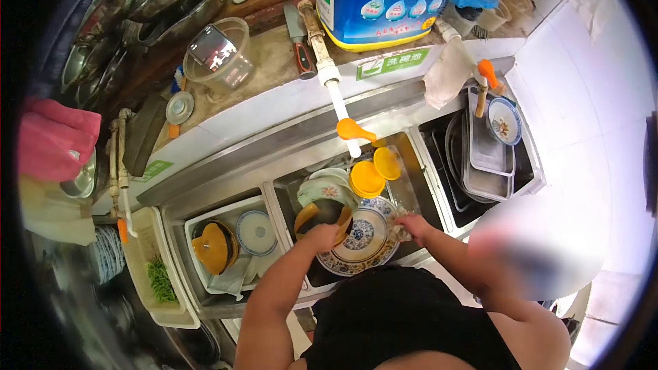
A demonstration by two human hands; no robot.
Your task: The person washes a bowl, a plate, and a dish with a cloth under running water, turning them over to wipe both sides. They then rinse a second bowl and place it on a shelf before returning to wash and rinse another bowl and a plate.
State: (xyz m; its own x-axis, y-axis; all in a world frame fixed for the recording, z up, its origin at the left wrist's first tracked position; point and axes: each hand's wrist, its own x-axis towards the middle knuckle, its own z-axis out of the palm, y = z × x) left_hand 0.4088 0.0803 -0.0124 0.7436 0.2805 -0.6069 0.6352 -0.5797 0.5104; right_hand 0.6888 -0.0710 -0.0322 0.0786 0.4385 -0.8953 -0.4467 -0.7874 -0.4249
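Note:
Over the middle sink basin (426, 216), my left hand (325, 237) is closed on the near rim of a yellow-and-black bowl (321, 212). My right hand (413, 227) is closed around a crumpled, pale cloth-like wad (399, 226), at the right edge of a large blue-patterned plate (359, 260). That plate lies in the basin below both hands. Behind the bowl rest pale bowls with a flower print (327, 190). A round yellow container (367, 178) and a smaller yellow round piece (387, 163) stand beyond the plate.
A white tap with an orange handle (353, 130) reaches over the middle basin. The left basin holds a white tub (199, 223) with dishes; the right one holds metal trays (488, 181). On the ledge are a knife (302, 51), a phone in a clear tub (214, 48) and a large blue jug (387, 3).

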